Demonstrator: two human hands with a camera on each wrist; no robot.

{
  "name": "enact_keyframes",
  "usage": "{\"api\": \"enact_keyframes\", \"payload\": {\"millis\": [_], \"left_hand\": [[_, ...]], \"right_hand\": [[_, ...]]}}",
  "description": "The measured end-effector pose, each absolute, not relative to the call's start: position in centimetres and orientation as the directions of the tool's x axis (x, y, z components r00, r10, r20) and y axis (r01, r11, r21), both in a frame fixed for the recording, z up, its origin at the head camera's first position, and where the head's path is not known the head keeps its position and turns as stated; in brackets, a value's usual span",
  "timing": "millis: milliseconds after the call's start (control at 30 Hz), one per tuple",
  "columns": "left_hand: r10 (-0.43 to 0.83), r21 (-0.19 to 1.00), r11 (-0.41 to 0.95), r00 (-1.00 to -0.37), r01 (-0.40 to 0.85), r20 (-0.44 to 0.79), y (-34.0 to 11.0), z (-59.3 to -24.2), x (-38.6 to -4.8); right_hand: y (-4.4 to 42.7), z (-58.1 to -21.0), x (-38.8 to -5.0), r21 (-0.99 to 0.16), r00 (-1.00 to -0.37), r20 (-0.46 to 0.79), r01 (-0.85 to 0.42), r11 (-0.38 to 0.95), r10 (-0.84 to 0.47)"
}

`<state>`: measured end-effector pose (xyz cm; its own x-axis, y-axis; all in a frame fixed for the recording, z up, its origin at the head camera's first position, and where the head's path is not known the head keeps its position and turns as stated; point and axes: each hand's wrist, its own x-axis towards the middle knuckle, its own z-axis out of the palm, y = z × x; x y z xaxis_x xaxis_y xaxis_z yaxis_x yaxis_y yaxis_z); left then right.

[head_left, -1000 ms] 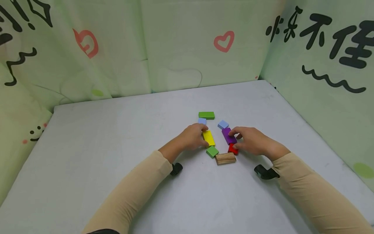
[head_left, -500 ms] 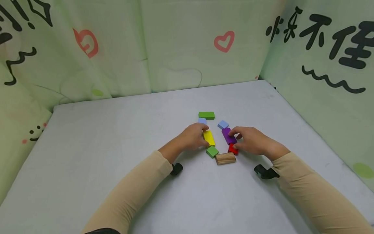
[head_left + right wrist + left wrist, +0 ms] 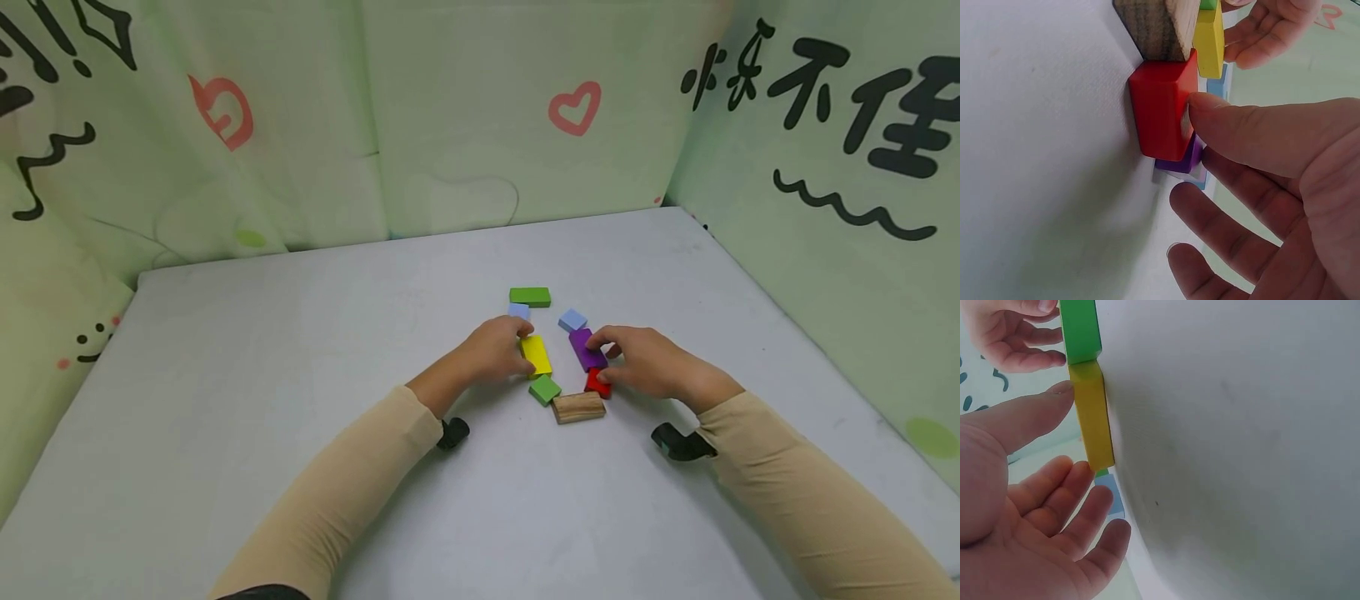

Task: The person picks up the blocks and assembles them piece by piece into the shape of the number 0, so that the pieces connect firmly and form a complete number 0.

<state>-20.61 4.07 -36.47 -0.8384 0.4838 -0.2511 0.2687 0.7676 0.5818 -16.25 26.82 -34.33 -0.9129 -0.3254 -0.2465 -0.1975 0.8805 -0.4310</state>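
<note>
In the head view, my left hand point(image 3: 498, 348) is at the yellow block point(image 3: 536, 356), its thumb at the near end and a finger at the far end. The other left fingers are spread loosely. My right hand point(image 3: 637, 358) touches the red block point(image 3: 1163, 109) with its thumb. Its index finger lies at the purple block point(image 3: 587, 350), and the remaining fingers are relaxed. A small green block point(image 3: 544, 389) adjoins the yellow one. A wood-grain block point(image 3: 578, 407) lies at the near end, touching the red block.
Beyond my hands lie two light blue blocks, one on the left point(image 3: 519, 311) and one on the right point(image 3: 573, 320). A long green block point(image 3: 530, 297) lies at the far end. Printed pale green cloth point(image 3: 465, 117) hangs behind the white table point(image 3: 300, 350) and at both sides.
</note>
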Motion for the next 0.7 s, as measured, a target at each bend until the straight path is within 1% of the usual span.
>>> {"api": "enact_keyframes", "payload": {"millis": [700], "left_hand": [[0.489, 0.58, 0.765, -0.839, 0.281, -0.239, 3.87, -36.44, -20.63]], "right_hand": [[26.87, -34.32, -16.17, -0.434, -0.913, -0.241, -0.201, 0.878, -0.328]]}}
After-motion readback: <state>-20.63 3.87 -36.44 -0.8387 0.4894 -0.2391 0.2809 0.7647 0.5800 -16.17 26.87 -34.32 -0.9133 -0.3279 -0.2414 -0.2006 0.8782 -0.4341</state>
